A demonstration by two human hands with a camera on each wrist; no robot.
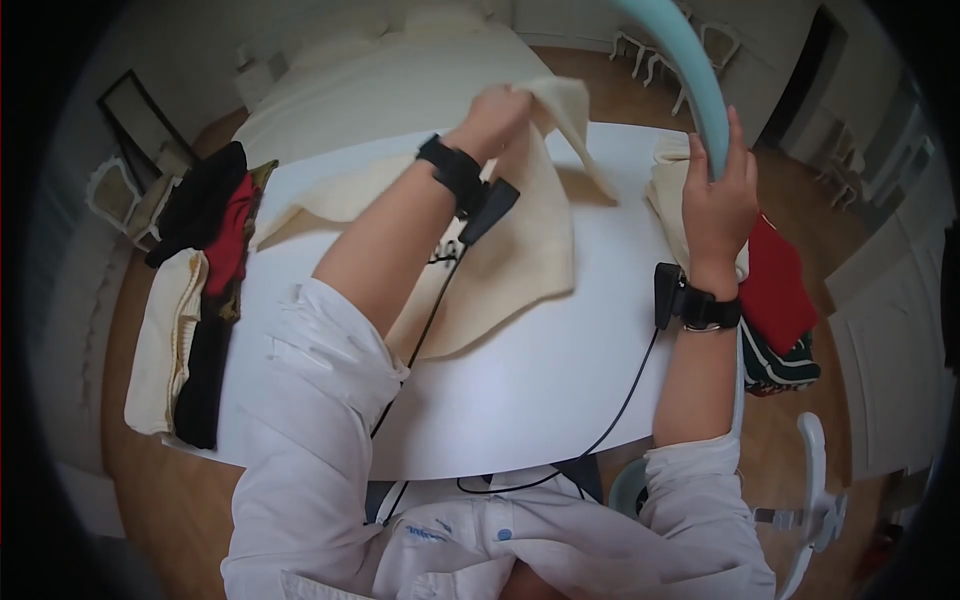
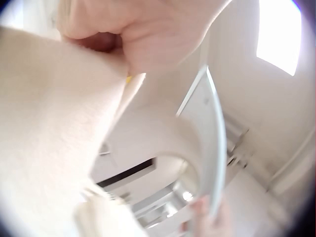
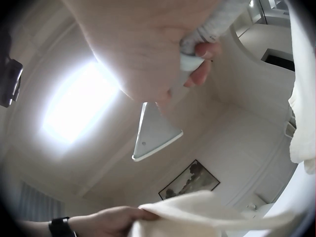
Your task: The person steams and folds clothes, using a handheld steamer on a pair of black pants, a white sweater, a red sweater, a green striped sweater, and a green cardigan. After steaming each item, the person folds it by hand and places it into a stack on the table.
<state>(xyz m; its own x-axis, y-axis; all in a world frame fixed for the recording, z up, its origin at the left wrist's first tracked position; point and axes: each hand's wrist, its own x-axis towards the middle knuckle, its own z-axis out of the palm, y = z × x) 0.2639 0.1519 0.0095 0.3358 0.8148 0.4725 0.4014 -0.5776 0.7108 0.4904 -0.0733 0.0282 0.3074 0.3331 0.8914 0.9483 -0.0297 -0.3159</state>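
Observation:
My left hand (image 1: 495, 122) grips an edge of a cream knit garment (image 1: 530, 220) and holds it up over the white table (image 1: 590, 370). The garment's lower part spreads across the tabletop, with dark lettering partly hidden behind the left wrist. In the left wrist view the cream fabric (image 2: 49, 123) hangs from the curled fingers. Raised at the table's right side, my right hand (image 1: 718, 205) holds a light-blue garment steamer head (image 1: 700, 85). Its flat, roughly triangular plate (image 3: 155, 133) shows in the right wrist view, where a grey fabric hose (image 3: 222, 22) passes near the hand.
Folded black, red and cream clothes (image 1: 165, 345) are stacked along the table's left edge. More folded clothes, including a red piece (image 1: 775, 285), lie at the right edge. A white hanger-shaped bracket (image 1: 815, 490) stands at lower right. Behind the table is a bed (image 1: 330, 80).

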